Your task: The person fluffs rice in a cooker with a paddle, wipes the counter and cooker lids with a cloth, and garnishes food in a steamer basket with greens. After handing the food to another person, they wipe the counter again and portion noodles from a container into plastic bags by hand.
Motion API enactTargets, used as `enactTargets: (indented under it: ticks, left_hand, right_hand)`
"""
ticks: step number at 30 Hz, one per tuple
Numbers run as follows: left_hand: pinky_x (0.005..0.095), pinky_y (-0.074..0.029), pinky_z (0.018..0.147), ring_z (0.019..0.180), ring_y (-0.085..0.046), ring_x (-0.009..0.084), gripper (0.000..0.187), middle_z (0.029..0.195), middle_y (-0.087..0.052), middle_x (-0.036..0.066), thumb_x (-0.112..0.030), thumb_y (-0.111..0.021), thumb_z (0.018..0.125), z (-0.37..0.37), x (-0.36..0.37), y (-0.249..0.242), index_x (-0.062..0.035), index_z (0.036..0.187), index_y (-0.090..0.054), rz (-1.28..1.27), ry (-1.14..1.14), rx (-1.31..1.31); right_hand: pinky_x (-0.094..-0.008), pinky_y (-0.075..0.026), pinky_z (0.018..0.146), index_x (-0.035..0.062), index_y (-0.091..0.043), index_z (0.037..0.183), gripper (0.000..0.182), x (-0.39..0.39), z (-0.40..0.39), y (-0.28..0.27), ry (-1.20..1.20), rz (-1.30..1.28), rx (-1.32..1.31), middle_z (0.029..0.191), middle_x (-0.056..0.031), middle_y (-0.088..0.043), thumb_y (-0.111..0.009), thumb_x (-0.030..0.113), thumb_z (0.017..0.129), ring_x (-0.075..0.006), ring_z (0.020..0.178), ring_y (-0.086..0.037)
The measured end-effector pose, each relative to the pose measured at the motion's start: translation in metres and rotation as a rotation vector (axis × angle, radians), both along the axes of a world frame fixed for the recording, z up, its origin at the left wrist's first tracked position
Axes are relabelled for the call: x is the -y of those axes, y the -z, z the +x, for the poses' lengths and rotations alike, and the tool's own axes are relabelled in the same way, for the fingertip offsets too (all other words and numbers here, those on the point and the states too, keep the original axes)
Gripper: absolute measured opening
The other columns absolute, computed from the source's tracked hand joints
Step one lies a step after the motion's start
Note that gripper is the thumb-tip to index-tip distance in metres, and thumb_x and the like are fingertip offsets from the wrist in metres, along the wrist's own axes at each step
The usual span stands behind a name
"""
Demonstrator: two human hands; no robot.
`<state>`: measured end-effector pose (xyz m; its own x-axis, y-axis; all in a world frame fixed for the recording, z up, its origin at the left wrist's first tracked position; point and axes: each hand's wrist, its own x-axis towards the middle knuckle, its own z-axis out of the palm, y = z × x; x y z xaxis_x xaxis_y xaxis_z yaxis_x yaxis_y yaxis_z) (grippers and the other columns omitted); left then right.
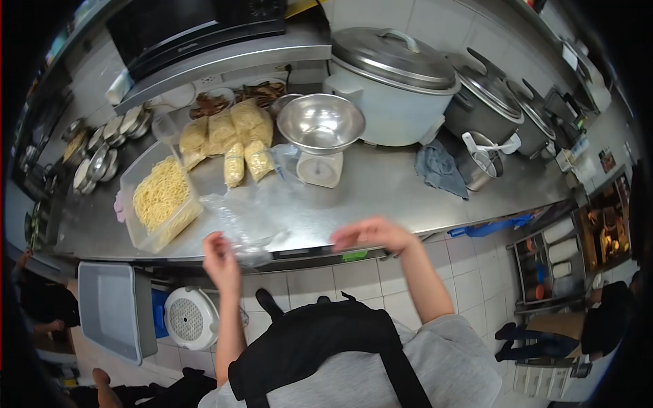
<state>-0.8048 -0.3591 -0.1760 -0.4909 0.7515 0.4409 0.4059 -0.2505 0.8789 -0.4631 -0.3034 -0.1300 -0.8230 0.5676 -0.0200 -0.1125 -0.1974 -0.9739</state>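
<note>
Bag (241, 221) lies at the front edge of the counter (381, 187) beside the tub (180, 228), and could slide to the floor (306, 284) if the left hand (221, 260), whose grip I cannot tell, brushes it, while the right hand (376, 233), relaxed, holds nothing.

Left hand (221, 260) beside plastic bag (239, 221), noodles (162, 194)

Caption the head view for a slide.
Left hand beside a plastic bag, right hand near the edge of the steel counter, with noodles in a tub and a bowl on a scale.
</note>
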Motion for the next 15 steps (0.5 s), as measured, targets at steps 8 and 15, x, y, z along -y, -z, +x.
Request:
enactTargets:
  ticks: [8, 15]
  left_hand:
    - [0.0158, -0.036, 0.061, 0.071, -0.043, 0.0049, 0.026, 0.083, -0.046, 0.000, 0.005, -0.052, 0.081, -0.063, 0.058, 0.013, -0.0013, 0.106, -0.050, -0.078, -0.074, 0.046]
    - [0.0165, -0.036, 0.062, 0.069, -0.044, 0.0051, 0.034, 0.082, -0.048, 0.001, 0.008, -0.052, 0.078, -0.036, 0.056, -0.008, -0.0008, 0.111, -0.049, -0.089, -0.059, 0.026]
  right_hand:
    - [-0.0377, -0.017, 0.105, 0.0054, -0.026, 0.139, 0.057, -0.155, 0.215, 0.084, 1.425, 0.067, -0.107, 0.128, -0.0097, -0.051, -0.038, 0.038, 0.094, -0.0181, 0.122, -0.040]
    - [-0.0277, -0.030, 0.099, -0.0031, -0.017, 0.138, 0.065, -0.177, 0.233, 0.133, 1.626, 0.286, 0.583, 0.107, -0.0151, -0.064, -0.054, 0.007, 0.085, -0.0204, 0.120, -0.044]
